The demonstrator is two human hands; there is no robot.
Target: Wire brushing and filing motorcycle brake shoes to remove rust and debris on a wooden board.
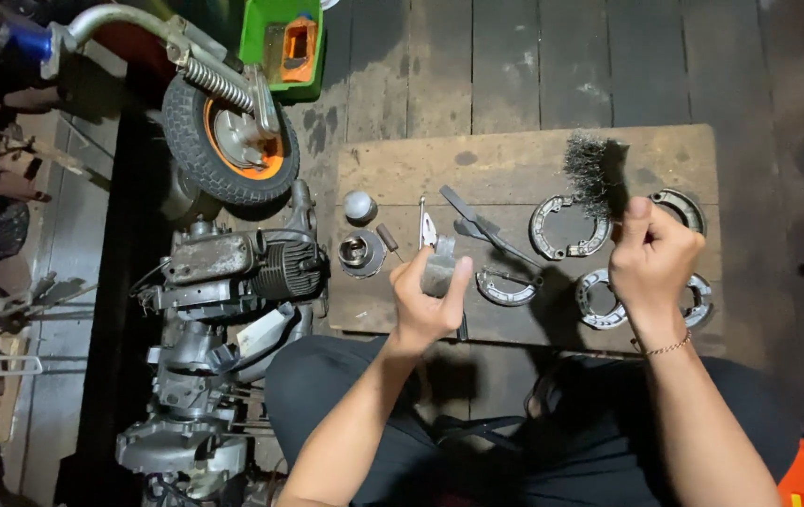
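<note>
Both hands were raised above the wooden board surface point(514, 160), which lay on a dark plank floor point(505, 56). Left hand point(425, 300) was closed around a small grey metal part point(439, 268), held upright between thumb and fingers just over the near edge of the board. Right hand point(650, 263) was clenched on the handle of a wire brush point(594, 174), bristles pointing up and away from the person; the brush stood well apart from the metal part. On the surface lay several curved brake shoes: one pair point(566, 225) just left of the brush, one shoe point(507, 286) below the left hand's fingertips, one point(681, 207) behind the right hand, and another pair point(599, 300) partly hidden under the right wrist. Further left on the board were a round silver knob point(359, 205), a cup-shaped piston-like part point(361, 253), a pair of pliers point(426, 225) and a dark flat tool point(482, 230). Beside the board, at the person's left, lay a stripped small engine and frame point(233, 282), with an orange-rimmed wheel point(230, 141) and a green plastic crate point(282, 42) beyond it.
</note>
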